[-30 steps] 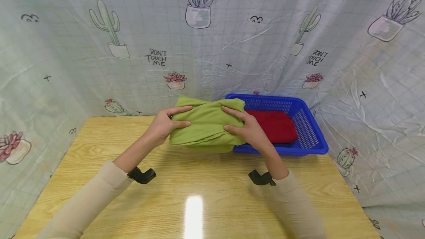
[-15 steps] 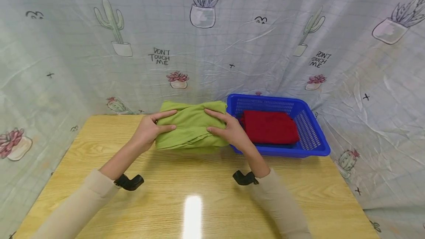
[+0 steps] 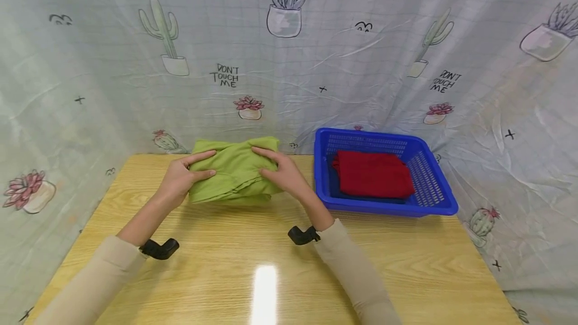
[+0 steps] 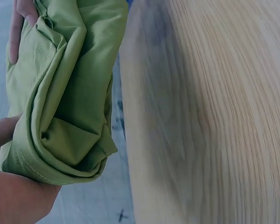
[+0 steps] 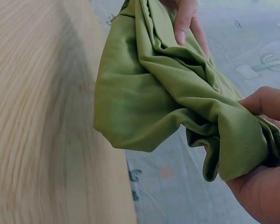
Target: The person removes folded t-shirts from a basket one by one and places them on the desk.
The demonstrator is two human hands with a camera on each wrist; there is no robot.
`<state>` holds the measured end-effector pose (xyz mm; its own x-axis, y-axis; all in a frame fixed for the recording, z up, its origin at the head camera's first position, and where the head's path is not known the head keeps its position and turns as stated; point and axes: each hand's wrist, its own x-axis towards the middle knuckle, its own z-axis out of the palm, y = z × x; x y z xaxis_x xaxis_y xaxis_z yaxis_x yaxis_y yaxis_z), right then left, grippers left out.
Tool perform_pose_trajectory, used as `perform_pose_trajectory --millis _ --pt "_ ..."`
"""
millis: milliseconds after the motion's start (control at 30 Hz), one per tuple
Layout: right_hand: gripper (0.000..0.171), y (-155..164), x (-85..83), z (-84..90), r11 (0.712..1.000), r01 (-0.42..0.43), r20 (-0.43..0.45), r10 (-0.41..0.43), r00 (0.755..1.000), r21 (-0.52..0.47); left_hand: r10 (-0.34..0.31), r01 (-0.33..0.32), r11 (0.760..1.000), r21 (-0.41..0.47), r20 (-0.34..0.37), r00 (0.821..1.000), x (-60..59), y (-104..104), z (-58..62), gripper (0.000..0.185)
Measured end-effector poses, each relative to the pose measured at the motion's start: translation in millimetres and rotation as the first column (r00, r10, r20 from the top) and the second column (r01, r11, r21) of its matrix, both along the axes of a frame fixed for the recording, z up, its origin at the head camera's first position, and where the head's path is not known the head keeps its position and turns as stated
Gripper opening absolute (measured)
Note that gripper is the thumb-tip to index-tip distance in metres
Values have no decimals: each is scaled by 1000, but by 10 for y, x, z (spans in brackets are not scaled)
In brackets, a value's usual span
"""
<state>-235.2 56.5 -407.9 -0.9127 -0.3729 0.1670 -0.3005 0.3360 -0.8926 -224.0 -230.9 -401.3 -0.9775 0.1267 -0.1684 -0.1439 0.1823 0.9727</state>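
A folded lime-green garment (image 3: pixel 237 169), its layers bunched and creased, is held between both hands toward the back left of the table. My left hand (image 3: pixel 180 177) grips its left end, thumb and forefinger spread on top. At the other end my right hand (image 3: pixel 286 172) holds it the same way, the remaining fingers hidden beneath. The left wrist view shows the rolled edge of the green cloth (image 4: pixel 56 102) over the palm. In the right wrist view a loose flap of the garment (image 5: pixel 140 102) hangs down between the hands.
At the back right stands a blue plastic basket (image 3: pixel 433 209) with perforated walls. Inside lies a folded red cloth (image 3: pixel 375 174) on top of a dark blue one (image 3: pixel 335 187). A cactus-print curtain (image 3: pixel 352 64) rises right behind the wooden table (image 3: pixel 217 275).
Both hands have carried the green garment leftward, away from the basket's left side. The basket and the red cloth are now fully uncovered. The head view has shifted slightly.
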Motion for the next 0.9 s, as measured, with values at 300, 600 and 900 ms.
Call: perform_pose_trajectory --millis 300,600,900 --pt "53 -381 -177 -117 999 15 -24 -16 1000 -49 53 -52 996 -68 9 999 -114 -331 -67 64" --pt "49 -728 -336 -241 995 100 -36 -100 994 8 104 -103 988 -118 -1 995 -192 -578 -132 63" --pt "50 -1026 -467 -290 991 110 5 -111 994 71 157 -154 976 -154 7 988 -287 -779 -218 64"
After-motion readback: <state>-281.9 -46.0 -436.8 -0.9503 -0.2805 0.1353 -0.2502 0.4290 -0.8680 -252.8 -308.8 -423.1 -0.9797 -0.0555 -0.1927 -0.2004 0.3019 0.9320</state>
